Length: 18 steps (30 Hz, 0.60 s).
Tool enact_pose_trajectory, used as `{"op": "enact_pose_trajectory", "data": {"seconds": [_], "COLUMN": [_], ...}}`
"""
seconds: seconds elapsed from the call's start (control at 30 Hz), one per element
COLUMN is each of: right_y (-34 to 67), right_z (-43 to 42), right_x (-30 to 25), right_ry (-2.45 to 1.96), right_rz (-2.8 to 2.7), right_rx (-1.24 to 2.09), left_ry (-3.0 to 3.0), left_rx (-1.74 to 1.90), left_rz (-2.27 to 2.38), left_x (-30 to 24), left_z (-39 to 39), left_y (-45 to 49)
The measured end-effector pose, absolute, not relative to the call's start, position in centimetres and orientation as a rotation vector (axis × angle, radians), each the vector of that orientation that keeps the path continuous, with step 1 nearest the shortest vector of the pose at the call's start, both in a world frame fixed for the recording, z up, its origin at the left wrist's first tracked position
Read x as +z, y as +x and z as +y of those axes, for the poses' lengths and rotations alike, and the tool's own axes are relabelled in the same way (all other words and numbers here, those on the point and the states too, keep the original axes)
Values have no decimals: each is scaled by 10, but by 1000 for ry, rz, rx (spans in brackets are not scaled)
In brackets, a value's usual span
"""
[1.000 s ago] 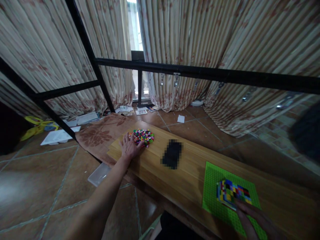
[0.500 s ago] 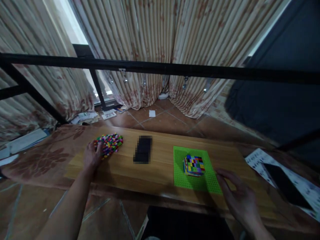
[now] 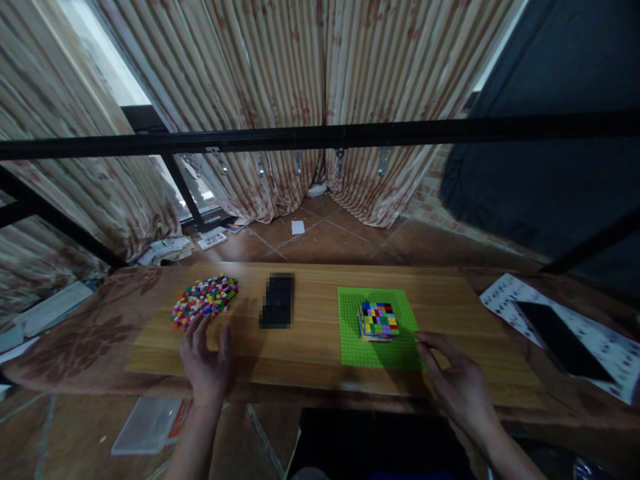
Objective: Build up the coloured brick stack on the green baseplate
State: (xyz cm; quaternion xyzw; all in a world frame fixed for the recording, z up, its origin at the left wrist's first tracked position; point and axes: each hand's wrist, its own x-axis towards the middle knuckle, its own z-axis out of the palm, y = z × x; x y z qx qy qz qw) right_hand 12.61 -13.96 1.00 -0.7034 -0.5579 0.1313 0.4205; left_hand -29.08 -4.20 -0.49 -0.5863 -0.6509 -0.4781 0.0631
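A pile of small multicoloured bricks [image 3: 205, 301] lies at the left end of a wooden board [image 3: 315, 333]. My left hand [image 3: 205, 363] rests just in front of the pile, palm down, fingers spread and holding nothing. A green baseplate [image 3: 375, 343] lies right of centre and carries a multicoloured block of stacked bricks [image 3: 378, 320]. My right hand [image 3: 457, 383] hovers at the baseplate's front right corner, fingers loosely apart and empty.
A blurred dark rectangle [image 3: 277, 301] lies between the pile and the baseplate. A black metal bar [image 3: 320, 137] crosses above the board. A printed sheet with a dark object [image 3: 560, 333] lies to the right. Papers and a clear plastic lid [image 3: 145, 433] lie on the tiled floor.
The view swung right and centred on the board. My left hand drew back from the brick pile toward the board's front edge. My right hand moved off the stacked block to the baseplate's corner.
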Motion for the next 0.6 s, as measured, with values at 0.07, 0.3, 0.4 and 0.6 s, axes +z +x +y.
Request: {"op": "enact_pose_trajectory", "data": {"seconds": [0.07, 0.3, 0.4, 0.6], "right_y": [125, 113, 108, 98], "right_z": [-139, -123, -104, -59], "right_x": [7, 1, 2, 4], "right_ry": [-1769, -1759, -1610, -1417], "right_rz": [-1397, -1203, -1044, -843], "right_rx": [358, 551, 661, 723], "left_ry": [-1832, -2627, -2698, -2615], "left_rx": [-1511, -1752, -2071, -2299], "left_rz": [-1976, -2042, -2218, -2349], "left_x": [-6, -2, 4, 4], "left_z": [-69, -114, -92, -39], "left_y": [-257, -134, -93, -36]}}
